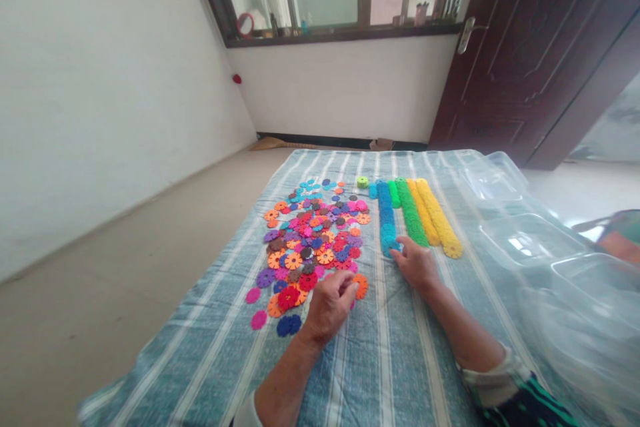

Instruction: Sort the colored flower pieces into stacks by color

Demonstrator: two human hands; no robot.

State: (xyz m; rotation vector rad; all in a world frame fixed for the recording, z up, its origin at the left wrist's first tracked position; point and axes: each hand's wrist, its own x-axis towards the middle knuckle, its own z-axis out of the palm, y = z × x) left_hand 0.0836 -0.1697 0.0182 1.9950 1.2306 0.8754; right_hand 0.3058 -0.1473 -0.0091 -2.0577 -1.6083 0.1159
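- Mixed flower-shaped discs (316,243) are spreading in a loose pile over the left part of the striped cloth (200,347).
- The left hand (330,303) is hovering low at the pile's near right edge, closer to it than the other hand is; its thumb and forefinger are coming close together, and I cannot tell whether they are pinching anything.
- An orange disc (362,286) is lying just right of those fingertips, partly hidden by them.
- The blue row (386,213) is running lengthwise away from the person, its lighter near end lying beyond and to the right of the left fingers.
- The right hand (417,267) is sitting nearer that end, reaching it from the right; its thumb and forefinger are standing slightly apart, touching the end, though whether they are gripping a disc I cannot tell.
- The green row (411,210) and yellow rows (443,230) are lying alongside, farther right.
- Clear plastic containers (520,240) are resting at the far right.
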